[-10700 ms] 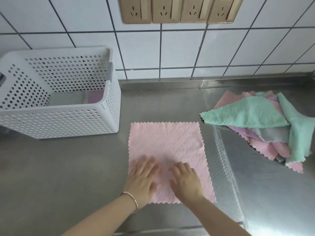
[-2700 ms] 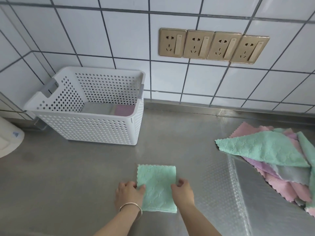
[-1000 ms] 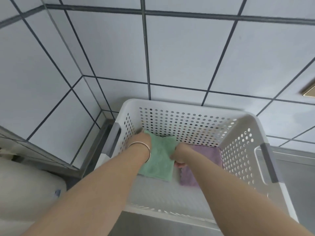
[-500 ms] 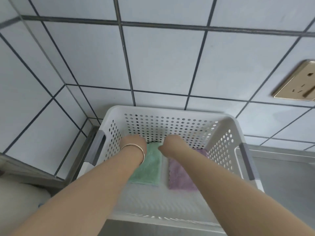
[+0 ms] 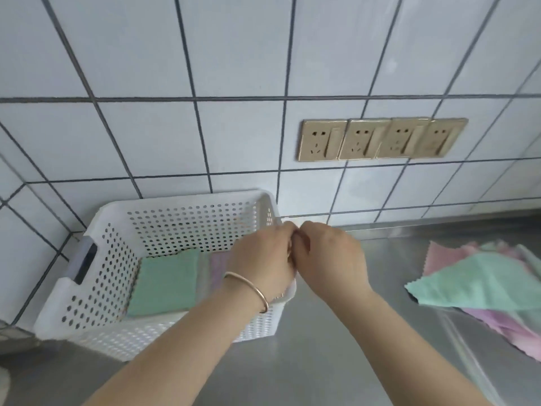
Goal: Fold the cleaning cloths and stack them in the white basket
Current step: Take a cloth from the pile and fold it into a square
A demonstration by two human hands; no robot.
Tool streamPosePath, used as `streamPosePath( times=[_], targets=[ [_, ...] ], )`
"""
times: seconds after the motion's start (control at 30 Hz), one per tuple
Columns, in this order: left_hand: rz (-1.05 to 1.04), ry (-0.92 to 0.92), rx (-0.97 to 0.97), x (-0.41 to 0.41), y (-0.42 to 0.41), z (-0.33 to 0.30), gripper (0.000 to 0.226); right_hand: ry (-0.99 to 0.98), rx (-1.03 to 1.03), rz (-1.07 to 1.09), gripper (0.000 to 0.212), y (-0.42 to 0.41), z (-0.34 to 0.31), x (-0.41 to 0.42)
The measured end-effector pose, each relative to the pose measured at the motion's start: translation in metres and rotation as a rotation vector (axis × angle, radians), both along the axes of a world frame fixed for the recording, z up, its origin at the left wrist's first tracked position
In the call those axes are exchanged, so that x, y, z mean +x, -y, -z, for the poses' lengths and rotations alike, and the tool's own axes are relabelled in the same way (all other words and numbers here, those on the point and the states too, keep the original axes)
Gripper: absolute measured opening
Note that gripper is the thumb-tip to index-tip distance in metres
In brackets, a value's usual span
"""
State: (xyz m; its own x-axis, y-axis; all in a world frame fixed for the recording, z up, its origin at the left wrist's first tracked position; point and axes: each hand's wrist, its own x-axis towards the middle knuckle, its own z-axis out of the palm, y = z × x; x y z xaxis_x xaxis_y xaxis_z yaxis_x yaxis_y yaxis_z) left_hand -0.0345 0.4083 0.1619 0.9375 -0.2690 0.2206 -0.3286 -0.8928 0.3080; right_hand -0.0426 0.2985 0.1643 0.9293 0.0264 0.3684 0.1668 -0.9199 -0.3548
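In the white basket (image 5: 96, 276) a folded green cloth (image 5: 165, 284) lies flat beside a purple one (image 5: 218, 272). Above its right rim, the left hand (image 5: 263, 263) and right hand (image 5: 330, 259) meet, fingers curled, holding nothing visible. Right, on the desk (image 5: 322, 347), the unfolded cloths (image 5: 483, 291) look light and limp; best pinched by corners.

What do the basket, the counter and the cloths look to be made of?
White basket: looks like moulded plastic, matte, with even punched holes and a thick rolled rim. Counter: apparently stainless steel, brushed, with soft grey reflections. Folded green cloth and the unfolded pile: probably microfibre, going by the fuzzy surface and zigzag edges.
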Motion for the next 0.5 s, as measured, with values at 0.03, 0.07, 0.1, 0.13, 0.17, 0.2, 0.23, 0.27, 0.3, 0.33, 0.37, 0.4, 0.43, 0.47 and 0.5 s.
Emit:
streamPosePath(
  times=[0.03, 0.07, 0.1, 0.13, 0.17, 0.2, 0.23, 0.27, 0.3, 0.33, 0.37, 0.4, 0.43, 0.47, 0.5],
  targets=[
    [0.028, 0.006, -0.032, -0.006, 0.014, 0.003, 0.027, 0.076, 0.022, 0.033, 0.038, 0.014, 0.004, -0.009],
    [0.052, 0.008, -0.068, -0.011, 0.027, 0.007, 0.03, 0.124, 0.054, 0.065, 0.038, 0.026, 0.008, -0.017],
    [0.083, 0.007, -0.094, -0.018, 0.046, 0.012, 0.034, 0.139, 0.07, 0.109, 0.038, 0.044, 0.01, -0.027],
    [0.113, -0.001, -0.11, -0.023, 0.064, 0.018, 0.037, 0.133, 0.074, 0.137, 0.036, 0.063, 0.015, -0.036],
    [0.137, -0.016, -0.123, -0.03, 0.082, 0.023, 0.039, 0.139, 0.066, 0.16, 0.032, 0.082, 0.023, -0.044],
    [0.161, -0.028, -0.134, -0.038, 0.106, 0.029, 0.04, 0.144, 0.054, 0.184, 0.029, 0.106, 0.03, -0.053],
    [0.182, -0.031, -0.14, -0.045, 0.128, 0.035, 0.04, 0.15, 0.049, 0.204, 0.028, 0.128, 0.037, -0.062],
    [0.204, -0.03, -0.144, -0.051, 0.147, 0.041, 0.04, 0.147, 0.055, 0.213, 0.028, 0.148, 0.044, -0.069],
    [0.228, -0.038, -0.149, -0.058, 0.169, 0.046, 0.038, 0.124, 0.075, 0.221, 0.029, 0.169, 0.05, -0.078],
    [0.245, -0.055, -0.152, -0.064, 0.188, 0.052, 0.036, 0.092, 0.103, 0.226, 0.029, 0.188, 0.058, -0.086],
    [0.256, -0.082, -0.147, -0.069, 0.206, 0.06, 0.034, 0.063, 0.122, 0.235, 0.03, 0.206, 0.067, -0.093],
    [0.27, -0.108, -0.135, -0.073, 0.222, 0.068, 0.035, 0.029, 0.13, 0.24, 0.028, 0.224, 0.076, -0.1],
    [0.285, -0.133, -0.114, -0.076, 0.235, 0.078, 0.038, -0.011, 0.136, 0.239, 0.026, 0.239, 0.084, -0.105],
    [0.304, -0.155, -0.089, -0.079, 0.252, 0.087, 0.041, -0.054, 0.142, 0.243, 0.024, 0.258, 0.092, -0.112],
    [0.317, -0.177, -0.064, -0.082, 0.27, 0.095, 0.041, -0.097, 0.147, 0.247, 0.022, 0.277, 0.099, -0.118]
  ],
)
